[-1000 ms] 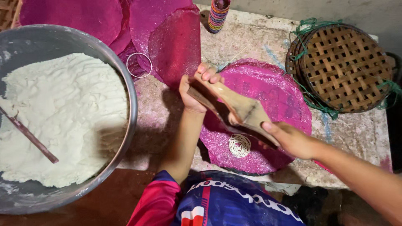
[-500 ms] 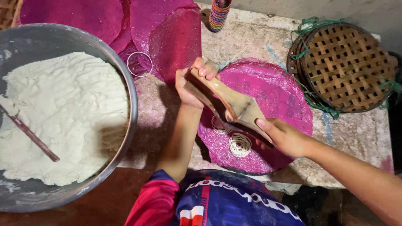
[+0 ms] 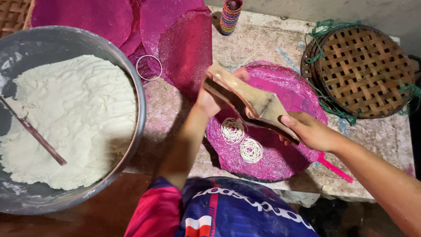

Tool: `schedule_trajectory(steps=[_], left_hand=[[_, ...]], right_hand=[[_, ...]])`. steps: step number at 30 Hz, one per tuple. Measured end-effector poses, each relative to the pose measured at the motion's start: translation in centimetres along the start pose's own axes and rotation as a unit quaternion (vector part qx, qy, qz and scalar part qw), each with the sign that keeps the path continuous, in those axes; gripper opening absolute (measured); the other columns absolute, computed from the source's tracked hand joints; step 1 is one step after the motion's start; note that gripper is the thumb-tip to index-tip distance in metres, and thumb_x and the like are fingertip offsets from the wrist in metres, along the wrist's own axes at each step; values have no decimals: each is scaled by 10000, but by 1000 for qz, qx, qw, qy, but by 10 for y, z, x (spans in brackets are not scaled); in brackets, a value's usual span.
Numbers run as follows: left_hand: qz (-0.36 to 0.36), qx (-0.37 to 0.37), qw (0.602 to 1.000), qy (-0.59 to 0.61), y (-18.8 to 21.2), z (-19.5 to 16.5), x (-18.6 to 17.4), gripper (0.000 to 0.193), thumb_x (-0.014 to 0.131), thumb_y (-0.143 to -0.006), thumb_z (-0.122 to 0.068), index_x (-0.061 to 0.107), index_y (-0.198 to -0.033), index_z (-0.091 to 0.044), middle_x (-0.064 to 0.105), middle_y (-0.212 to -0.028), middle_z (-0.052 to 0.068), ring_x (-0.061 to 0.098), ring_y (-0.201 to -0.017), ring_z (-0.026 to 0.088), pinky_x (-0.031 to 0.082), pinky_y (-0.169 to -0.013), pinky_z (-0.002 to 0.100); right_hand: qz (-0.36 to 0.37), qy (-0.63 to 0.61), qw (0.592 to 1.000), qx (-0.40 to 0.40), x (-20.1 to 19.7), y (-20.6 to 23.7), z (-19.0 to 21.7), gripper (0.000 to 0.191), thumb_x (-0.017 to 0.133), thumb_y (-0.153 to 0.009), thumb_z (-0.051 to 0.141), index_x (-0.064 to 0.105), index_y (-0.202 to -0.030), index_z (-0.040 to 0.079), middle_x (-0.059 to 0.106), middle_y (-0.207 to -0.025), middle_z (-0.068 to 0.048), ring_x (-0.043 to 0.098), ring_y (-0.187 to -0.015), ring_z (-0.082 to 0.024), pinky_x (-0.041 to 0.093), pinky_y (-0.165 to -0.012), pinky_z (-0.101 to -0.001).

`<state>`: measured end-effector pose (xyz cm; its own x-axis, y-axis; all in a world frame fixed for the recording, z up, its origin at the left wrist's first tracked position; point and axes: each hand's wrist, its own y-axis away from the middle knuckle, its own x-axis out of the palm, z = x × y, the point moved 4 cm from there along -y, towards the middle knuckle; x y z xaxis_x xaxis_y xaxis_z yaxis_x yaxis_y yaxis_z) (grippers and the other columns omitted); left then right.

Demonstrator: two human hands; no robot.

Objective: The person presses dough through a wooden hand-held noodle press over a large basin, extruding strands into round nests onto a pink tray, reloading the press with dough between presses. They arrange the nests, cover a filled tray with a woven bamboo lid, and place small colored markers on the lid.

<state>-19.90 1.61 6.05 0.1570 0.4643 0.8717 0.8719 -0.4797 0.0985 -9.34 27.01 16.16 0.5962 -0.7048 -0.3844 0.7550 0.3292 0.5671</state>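
While both hands' fingers clench its ends, the wooden press (image 3: 252, 103) slants from upper left to lower right.

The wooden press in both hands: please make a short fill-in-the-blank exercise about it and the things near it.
1. Both hands, left hand and right hand, hold a wooden press above a round ____ mat.
2. On the mat lie ____ white noodle coils.
3. The big metal bowl holds white ____.
4. A thin stick rests in the ____.

Missing words: pink; two; dough; bowl
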Motion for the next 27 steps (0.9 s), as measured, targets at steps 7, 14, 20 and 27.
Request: schedule_trajectory(steps=[7,14,20,27], left_hand=[[-39,-144,948,-283,20,70,-82,749,127,-1042,-700,607,-1154,-136,646,-766,-17,414,-456,33,280,-381,194],[-64,91,676,-728,105,36,-44,517,399,-1095,-401,477,-1507,-99,671,-1080,52,667,-845,179,527,-722,309],[-13,93,989,-117,74,-18,18,744,611,-1050,-354,343,-1617,46,500,-1517,205,572,-1322,287,471,-1108,481],[202,134,945,220,-4,-27,59,584,518,-1016,-631,539,-1266,-104,589,-1051,39,576,-1122,241,406,-1156,470]], right_hand=[[-36,26,999,-24,-3,-7,-10,626,417,-1002,551,723,-941,8,739,-756,-90,703,-686,-166,546,-641,-326],[-72,-32,995,-61,-11,-16,-42,636,406,-996,598,680,-984,24,722,-791,-74,677,-695,-163,549,-654,-322],[95,-78,988,-96,7,-7,-52,779,334,-973,669,741,-1063,11,798,-872,-92,778,-805,-198,624,-748,-346],[108,-42,990,81,-16,-16,-14,857,279,-904,730,695,-1117,12,785,-889,-103,771,-792,-173,637,-776,-347]])
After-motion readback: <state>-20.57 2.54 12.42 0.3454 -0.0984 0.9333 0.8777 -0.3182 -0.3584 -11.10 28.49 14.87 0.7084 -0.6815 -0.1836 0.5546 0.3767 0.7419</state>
